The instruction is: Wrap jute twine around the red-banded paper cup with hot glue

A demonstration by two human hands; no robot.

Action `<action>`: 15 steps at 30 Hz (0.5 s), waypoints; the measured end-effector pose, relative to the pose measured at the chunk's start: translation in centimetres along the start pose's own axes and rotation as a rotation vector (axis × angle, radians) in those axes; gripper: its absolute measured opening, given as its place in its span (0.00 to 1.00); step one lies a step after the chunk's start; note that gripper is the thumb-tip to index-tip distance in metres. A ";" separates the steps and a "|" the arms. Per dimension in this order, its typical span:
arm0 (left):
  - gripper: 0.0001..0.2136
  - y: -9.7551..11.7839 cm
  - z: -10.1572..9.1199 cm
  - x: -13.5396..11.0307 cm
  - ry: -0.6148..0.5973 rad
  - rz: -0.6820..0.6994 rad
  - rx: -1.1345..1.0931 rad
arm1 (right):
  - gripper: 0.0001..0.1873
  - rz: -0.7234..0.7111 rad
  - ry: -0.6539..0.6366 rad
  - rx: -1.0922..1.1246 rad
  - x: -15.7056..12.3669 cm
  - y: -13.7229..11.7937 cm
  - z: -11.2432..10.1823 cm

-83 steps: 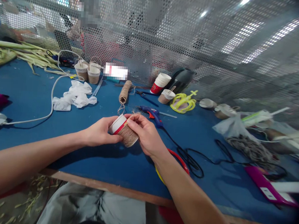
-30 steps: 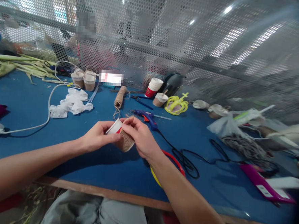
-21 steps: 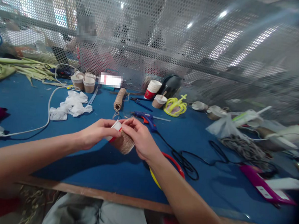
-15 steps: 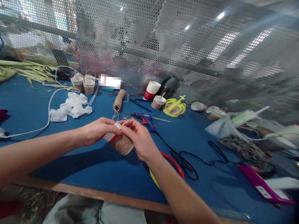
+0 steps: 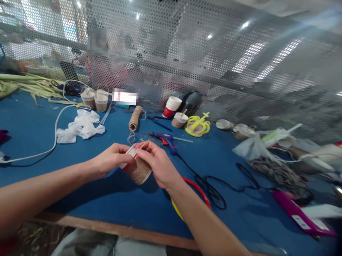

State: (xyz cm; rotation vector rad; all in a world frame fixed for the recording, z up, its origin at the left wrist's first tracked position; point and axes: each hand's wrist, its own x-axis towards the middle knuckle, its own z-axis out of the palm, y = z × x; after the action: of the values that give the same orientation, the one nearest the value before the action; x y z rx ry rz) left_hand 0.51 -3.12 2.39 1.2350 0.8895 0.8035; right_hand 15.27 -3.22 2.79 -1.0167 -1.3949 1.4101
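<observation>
Between my two hands is a paper cup (image 5: 140, 170), tilted above the table and wrapped in brown twine over most of its side. A white and red band shows near its rim. My left hand (image 5: 113, 158) grips the rim end, thumb laid along the band. From the other side my right hand (image 5: 159, 162) presses its thumb and fingers on the twine near the rim. A roll of twine (image 5: 135, 119) lies just beyond, with a loose loop towards the cup. Behind my right hand rests a blue glue gun (image 5: 165, 140).
Pliers (image 5: 160, 122), paper cups (image 5: 172, 106) and a yellow crown-shaped piece (image 5: 198, 126) stand at the back. White crumpled pieces (image 5: 82, 124) and a white cable (image 5: 56, 128) lie left. A black cord (image 5: 213, 186), plastic bag (image 5: 252, 145) and purple power strip (image 5: 300, 213) are right.
My left thumb has drawn back a little along the rim, uncovering more of the white band. The cup has turned slightly in my hands. The camera view has shifted a little.
</observation>
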 end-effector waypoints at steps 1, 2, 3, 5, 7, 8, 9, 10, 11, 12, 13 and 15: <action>0.03 -0.1 0.0 -0.1 -0.023 0.002 0.018 | 0.08 0.020 -0.007 0.015 0.1 0.0 -0.1; 0.03 -0.2 0.0 -0.3 -0.054 0.001 0.039 | 0.09 0.036 -0.010 0.025 0.2 -0.1 -0.2; 0.03 -0.3 0.0 -0.4 -0.095 -0.003 0.053 | 0.10 0.045 -0.008 0.029 0.4 -0.2 -0.3; 0.05 -0.5 0.2 -0.6 -0.188 -0.003 0.060 | 0.10 0.050 0.003 0.023 0.9 -0.7 -0.6; 0.05 -0.7 0.4 -0.9 -0.268 0.010 0.057 | 0.08 0.055 -0.007 -0.016 1.6 -1.6 -0.7; 0.04 -0.8 0.6 -1.1 -0.301 0.020 0.056 | 0.08 0.058 -0.029 -0.045 2.1 -2.0 -0.7; 0.03 -0.8 0.7 -1.3 -0.332 0.036 0.049 | 0.07 0.058 -0.062 -0.076 2.6 -2.5 -0.6; 0.02 -0.9 0.8 -1.6 -0.366 0.048 0.048 | 0.06 0.055 -0.105 -0.100 3.2 -2.8 -0.4; 0.02 -0.8 1.0 -1.8 -0.396 0.050 0.035 | 0.05 0.053 -0.162 -0.111 3.9 -3.0 -0.1; 0.03 -0.7 1.1 -2.0 -0.440 0.031 0.018 | 0.05 0.070 -0.240 -0.093 4.6 -3.0 0.3; 0.04 -0.5 1.3 -2.2 -0.475 0.019 0.005 | 0.05 0.105 -0.332 -0.053 5.2 -2.8 0.7; 0.04 -0.2 1.5 -2.4 -0.508 0.016 -0.031 | 0.04 0.244 -0.550 0.079 6.4 -1.7 1.6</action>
State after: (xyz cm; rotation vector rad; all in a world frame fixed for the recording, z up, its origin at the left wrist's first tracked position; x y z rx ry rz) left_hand 0.79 -5.91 2.68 1.3375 0.4521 0.4774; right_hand 12.02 2.47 4.70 -0.7965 -1.6192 2.0161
